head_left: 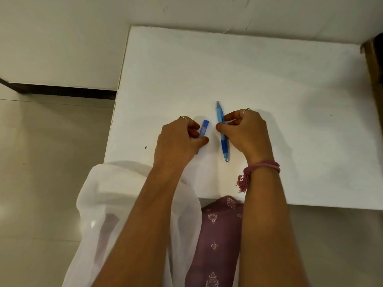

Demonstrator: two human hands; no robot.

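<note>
**Pen (220,112) in right hand (247,131), blue bar (204,127) in left hand (178,141)**

Right hand curled round the pen at mid-barrel: thumb on the near side, fingertips on the far side, firmly pinching. Pen pointing almost straight away from the body, writing tip toward the person, blunt end away and leaning a little left. Low over the front middle of the white table (269,79); whether touching the top or just above it, cannot tell.

Left hand pinching the bar: thumb across its near part, curled fingers against its left edge. Slim, flat and blue, with the far end clear of the fingers and the near end peeking out below the thumb. Just beside the pen, to its left, roughly parallel, not touching, with a narrow gap of bare table between. Both thumbs turned inward toward that gap.

A thin ring (182,118) on a left finger, another on the right. Pink thread band (263,165) with a tassel on the right wrist. Sheer white scarf (124,193) draped over the table's near left corner and down past the left forearm. Purple patterned cloth (219,235) below the front edge. Small dark speck (145,147) on the top, left of the left hand. Brown cardboard (373,59) at the far right. Pale floor (41,162) at left, with dark skirting (62,92) along the wall.
</note>
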